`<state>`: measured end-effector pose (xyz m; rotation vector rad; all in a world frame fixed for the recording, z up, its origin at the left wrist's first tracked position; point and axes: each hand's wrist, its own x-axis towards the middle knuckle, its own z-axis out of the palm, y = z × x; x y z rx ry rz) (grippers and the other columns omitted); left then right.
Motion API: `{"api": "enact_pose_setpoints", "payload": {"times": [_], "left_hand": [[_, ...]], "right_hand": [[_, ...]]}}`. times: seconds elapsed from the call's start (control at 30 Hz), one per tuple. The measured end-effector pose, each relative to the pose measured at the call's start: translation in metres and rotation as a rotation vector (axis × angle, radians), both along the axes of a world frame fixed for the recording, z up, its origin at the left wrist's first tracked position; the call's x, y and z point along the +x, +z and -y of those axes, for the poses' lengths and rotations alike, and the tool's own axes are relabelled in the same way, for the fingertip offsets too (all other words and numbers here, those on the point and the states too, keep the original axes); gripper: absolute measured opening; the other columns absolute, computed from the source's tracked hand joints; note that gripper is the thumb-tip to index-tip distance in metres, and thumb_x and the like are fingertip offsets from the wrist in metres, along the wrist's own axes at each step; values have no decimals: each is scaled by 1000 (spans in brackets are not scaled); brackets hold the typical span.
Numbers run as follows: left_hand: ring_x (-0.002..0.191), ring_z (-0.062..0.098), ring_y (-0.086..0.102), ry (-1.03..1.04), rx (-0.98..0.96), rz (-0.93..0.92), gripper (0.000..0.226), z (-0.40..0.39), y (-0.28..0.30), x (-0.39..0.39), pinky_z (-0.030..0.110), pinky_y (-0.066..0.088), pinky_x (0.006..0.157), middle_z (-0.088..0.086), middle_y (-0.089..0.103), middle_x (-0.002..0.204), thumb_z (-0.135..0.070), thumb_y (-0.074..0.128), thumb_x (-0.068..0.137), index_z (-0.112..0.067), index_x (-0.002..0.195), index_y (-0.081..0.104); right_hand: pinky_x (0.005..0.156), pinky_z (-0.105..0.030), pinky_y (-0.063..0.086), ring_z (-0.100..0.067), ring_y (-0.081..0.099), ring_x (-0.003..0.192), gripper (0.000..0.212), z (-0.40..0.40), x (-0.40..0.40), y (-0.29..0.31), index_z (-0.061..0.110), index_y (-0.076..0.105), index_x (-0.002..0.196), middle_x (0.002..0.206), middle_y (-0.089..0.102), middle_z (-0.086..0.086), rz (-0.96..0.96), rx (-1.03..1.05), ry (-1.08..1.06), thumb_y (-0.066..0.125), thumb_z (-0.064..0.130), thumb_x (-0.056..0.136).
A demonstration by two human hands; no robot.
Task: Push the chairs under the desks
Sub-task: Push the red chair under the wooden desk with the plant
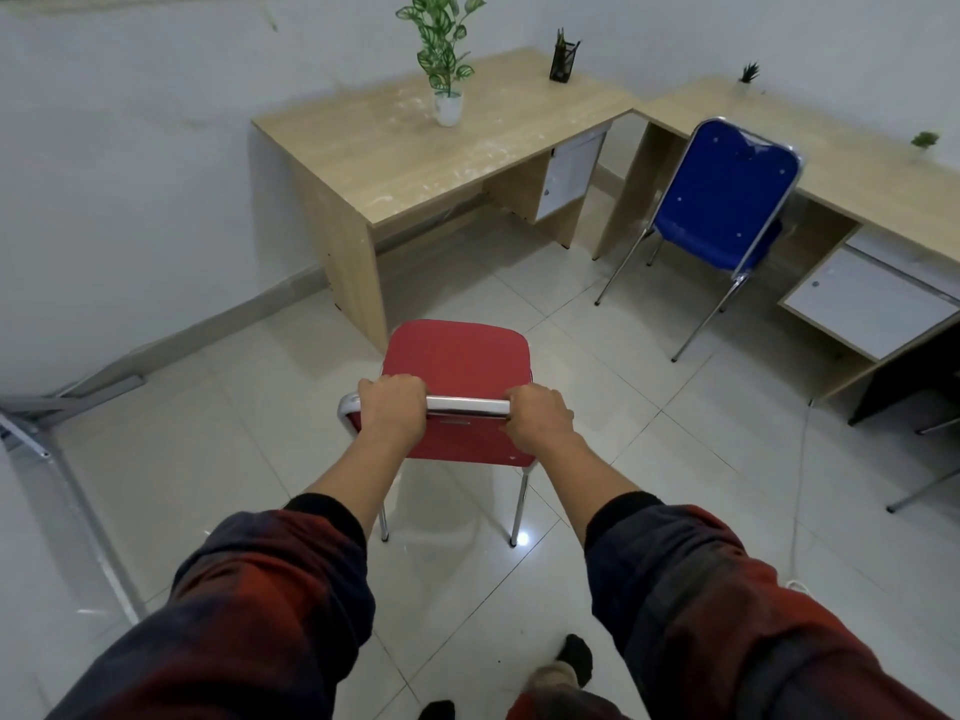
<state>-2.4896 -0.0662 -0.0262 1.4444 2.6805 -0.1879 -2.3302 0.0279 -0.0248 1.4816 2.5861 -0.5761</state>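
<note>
A red chair (457, 356) with chrome legs stands on the tiled floor, its seat facing the left wooden desk (395, 158) and a short way in front of it. My left hand (392, 407) grips the left end of the chrome top rail of its backrest. My right hand (540, 415) grips the right end of the same rail. A blue chair (724, 194) stands partly under the right wooden desk (852, 163), its back toward me.
A potted plant (447, 103) and a pen holder (563, 59) stand on the left desk. Two small plants sit on the right desk. A white drawer unit (867, 309) juts out at the right. A metal frame (57, 459) lies at the left wall.
</note>
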Motion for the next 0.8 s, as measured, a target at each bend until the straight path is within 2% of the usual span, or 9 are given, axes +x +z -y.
{"api": "enact_pose_setpoints", "payload": {"times": [0.23,0.47,0.57,0.63,0.8], "left_hand": [[97,23,61,0,-24,31,29,-24,3,20,38,38,83,-2,65,99,-7,62,79,-27,101,67],[96,24,61,-15,-14,64,26,-60,2,47,38,41,83,0,65,99,-9,63,80,-23,102,68],[94,25,62,-41,-7,81,23,-76,3,60,37,43,82,1,66,99,-11,61,83,-22,101,69],[92,25,64,-64,12,71,20,-87,3,68,35,42,76,1,67,98,-12,61,83,-21,99,69],[89,26,66,-85,21,63,21,-97,6,64,33,43,72,1,69,96,-13,59,83,-22,99,70]], "right_hand": [[84,-46,52,-30,54,99,21,-32,16,1,25,68,104,94,53,0,6,8,26,69,15,85],[74,-40,44,-26,44,90,15,-78,42,6,20,68,93,91,48,1,25,41,46,62,8,87],[74,-39,49,-26,51,90,17,-99,54,8,21,70,94,90,52,0,27,44,66,61,9,86],[71,-38,52,-27,57,89,19,-111,62,10,23,71,93,88,57,0,24,61,65,61,10,84],[65,-32,48,-24,61,85,15,-119,62,11,19,69,92,87,65,-1,1,102,46,61,11,83]]}}
